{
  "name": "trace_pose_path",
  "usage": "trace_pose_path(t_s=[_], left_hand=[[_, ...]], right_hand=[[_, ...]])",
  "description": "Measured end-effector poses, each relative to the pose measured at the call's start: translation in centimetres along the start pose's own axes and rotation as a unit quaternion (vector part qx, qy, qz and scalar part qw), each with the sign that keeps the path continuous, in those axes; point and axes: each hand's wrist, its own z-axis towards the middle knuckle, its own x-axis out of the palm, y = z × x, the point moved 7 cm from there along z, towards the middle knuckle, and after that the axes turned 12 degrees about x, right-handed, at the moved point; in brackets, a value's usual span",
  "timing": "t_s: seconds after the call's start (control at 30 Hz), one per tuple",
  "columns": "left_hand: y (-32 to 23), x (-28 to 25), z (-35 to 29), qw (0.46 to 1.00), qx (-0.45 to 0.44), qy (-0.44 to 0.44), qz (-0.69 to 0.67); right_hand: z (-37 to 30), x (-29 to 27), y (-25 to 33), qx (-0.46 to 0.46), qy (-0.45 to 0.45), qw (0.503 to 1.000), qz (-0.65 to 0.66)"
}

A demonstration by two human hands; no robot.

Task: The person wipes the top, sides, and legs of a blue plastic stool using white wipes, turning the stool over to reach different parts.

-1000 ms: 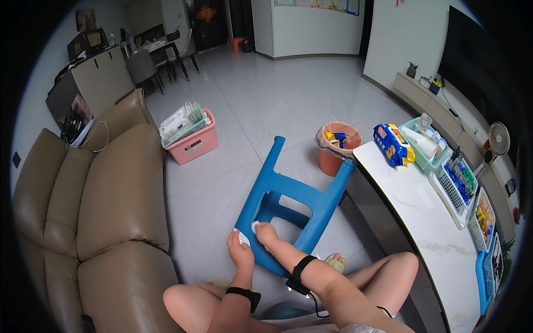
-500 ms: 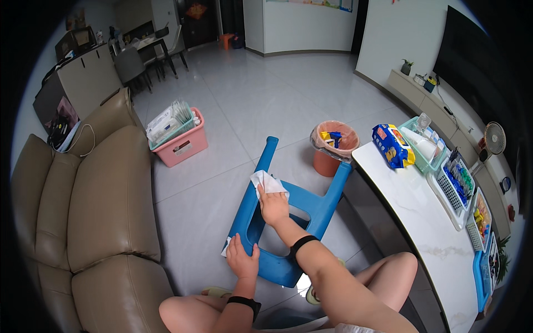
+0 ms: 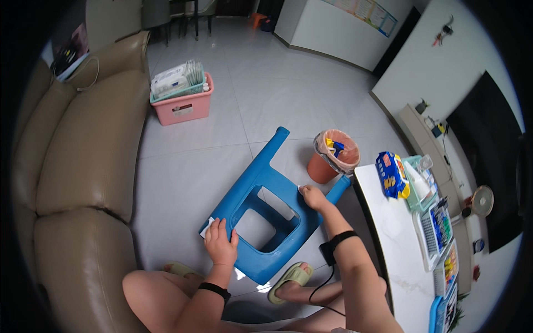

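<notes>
A blue plastic stool (image 3: 252, 176) lies tipped over on the floor between my legs, two of its legs pointing away from me and its frame round a large opening facing up. My left hand (image 3: 221, 244) grips its near left edge, and a bit of white wipe (image 3: 207, 227) shows beside the fingertips. On the far right part of the frame, my right hand (image 3: 313, 197) is closed and pressed against the blue surface. A small corner of a white wipe (image 3: 300, 188) peeks out at its fingers; the rest is hidden under the hand.
Beyond the stool stands a lined orange bin (image 3: 322, 167) with wrappers inside. To the right, a white table (image 3: 397, 250) bears a blue wipes pack (image 3: 392, 175) and several baskets. A brown sofa (image 3: 91, 150) runs along the left, near a pink box (image 3: 186, 108) of supplies.
My right hand has moved from the left leg of the stool across to the right, bunching the spread wipe. The stool has shifted slightly left, and my left hand still grips its edge.
</notes>
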Motion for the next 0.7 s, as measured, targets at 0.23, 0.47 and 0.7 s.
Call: trace_pose_path(t_s=[0.23, 0.47, 0.7], left_hand=[[0.8, -0.5, 0.0, 1.000, -0.025, 0.006, 0.012], [0.5, -0.8, 0.2, 0.999, -0.027, -0.006, 0.017], [0.5, -0.7, -0.1, 0.999, -0.030, -0.009, 0.015]], right_hand=[[-10.0, 2.0, 12.3, -0.426, -0.219, 0.873, -0.089], [-7.5, 9.9, 10.1, -0.485, -0.124, 0.454, -0.737], [-10.8, 8.9, 6.6, -0.385, 0.098, 0.463, -0.792]])
